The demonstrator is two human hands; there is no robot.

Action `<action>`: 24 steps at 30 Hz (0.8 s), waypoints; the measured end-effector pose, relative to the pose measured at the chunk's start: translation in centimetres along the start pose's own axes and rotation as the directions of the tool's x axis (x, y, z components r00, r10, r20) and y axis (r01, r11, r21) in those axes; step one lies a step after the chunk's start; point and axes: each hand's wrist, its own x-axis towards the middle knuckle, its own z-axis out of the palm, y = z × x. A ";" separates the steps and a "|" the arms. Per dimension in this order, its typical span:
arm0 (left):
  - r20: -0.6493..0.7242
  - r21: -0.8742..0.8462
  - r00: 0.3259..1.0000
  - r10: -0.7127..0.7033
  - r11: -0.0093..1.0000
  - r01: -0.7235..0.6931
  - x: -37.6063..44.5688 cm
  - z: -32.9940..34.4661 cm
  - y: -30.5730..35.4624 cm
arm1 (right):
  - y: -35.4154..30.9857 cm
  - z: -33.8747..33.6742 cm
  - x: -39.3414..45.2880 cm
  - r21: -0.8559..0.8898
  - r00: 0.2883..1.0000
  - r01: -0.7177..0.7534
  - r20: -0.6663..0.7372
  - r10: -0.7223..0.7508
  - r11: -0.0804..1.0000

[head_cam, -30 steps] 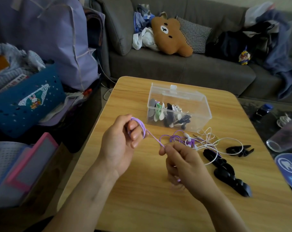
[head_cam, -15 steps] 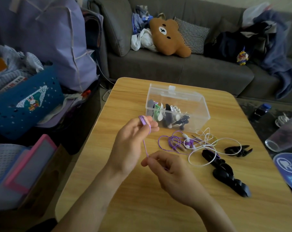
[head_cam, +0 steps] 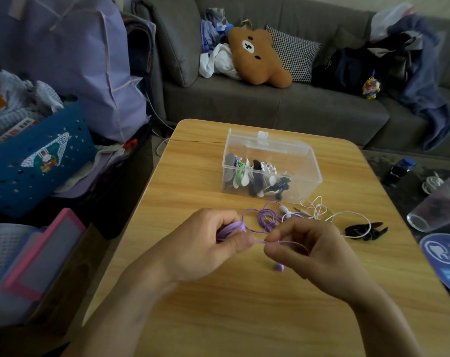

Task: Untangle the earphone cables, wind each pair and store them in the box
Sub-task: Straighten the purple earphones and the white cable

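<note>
My left hand [head_cam: 206,243] grips a wound bundle of purple earphone cable [head_cam: 229,229], fingers curled round it. My right hand [head_cam: 303,248] pinches the same cable's free run just at 3 o'clock of the left. Loose purple loops tangle with the white earphones [head_cam: 319,211] at 12 o'clock of my hands. The clear box [head_cam: 270,166] sits beyond, wound pairs inside. Black clip [head_cam: 365,230] at 3 o'clock on the wooden table [head_cam: 218,318].

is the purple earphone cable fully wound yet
Not yet. The left hand holds a wound bundle of the purple cable, but loose loops lie on the table and the right hand pinches a strand.
</note>
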 end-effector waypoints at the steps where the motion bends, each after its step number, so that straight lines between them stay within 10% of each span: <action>1: -0.047 -0.002 0.999 0.009 1.000 -0.009 0.0 -0.1 0.0 | 0.0 -0.1 0.0 -0.011 1.000 0.001 0.011 -0.001 1.000; 24: -0.138 0.221 0.990 -0.008 0.974 0.039 -0.3 -1.5 -1.2 | 0.3 0.7 0.2 -0.148 0.987 -0.129 0.074 0.142 0.981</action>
